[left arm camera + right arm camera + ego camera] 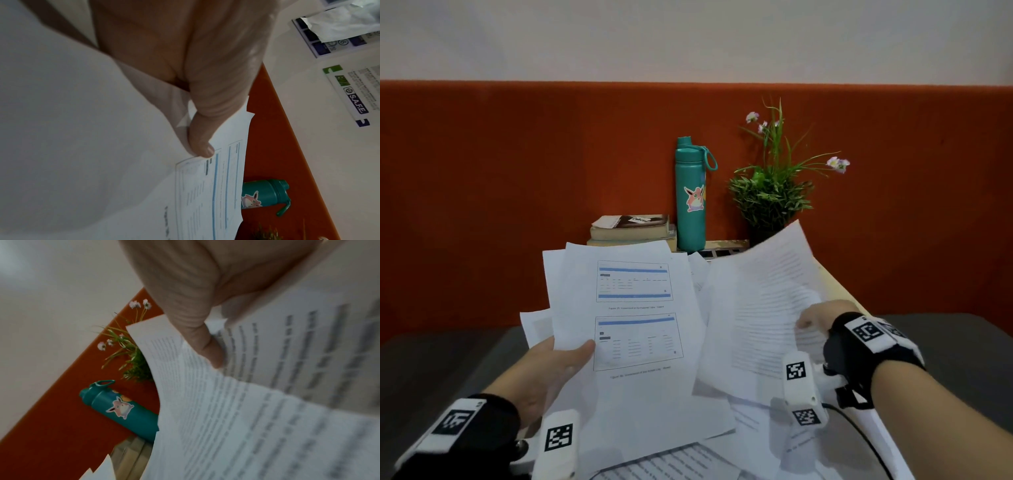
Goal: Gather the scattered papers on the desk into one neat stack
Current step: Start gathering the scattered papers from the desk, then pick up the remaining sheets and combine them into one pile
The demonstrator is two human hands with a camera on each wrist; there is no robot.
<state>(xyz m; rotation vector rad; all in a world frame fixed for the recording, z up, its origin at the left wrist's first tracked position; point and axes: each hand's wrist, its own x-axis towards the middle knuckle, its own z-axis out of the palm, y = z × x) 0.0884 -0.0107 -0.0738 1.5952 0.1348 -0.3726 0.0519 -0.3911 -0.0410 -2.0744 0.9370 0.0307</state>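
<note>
My left hand point(558, 363) holds a fanned bundle of sheets point(633, 329) up off the desk, thumb on the top page with two blue-barred tables; the same thumb point(202, 146) presses that page point(216, 194) in the left wrist view. My right hand point(815, 322) pinches a page of dense text point(760, 301), lifted and tilted beside the bundle; its thumb point(205, 340) lies on the text sheets point(246, 418). More loose papers point(774, 442) lie flat on the desk below both hands.
At the back of the desk stand a teal bottle point(691, 198) with a sticker, a potted plant point(770, 192) and stacked books point(631, 229), all against an orange partition point(517, 205). A black cable point(859, 435) runs over the papers at right.
</note>
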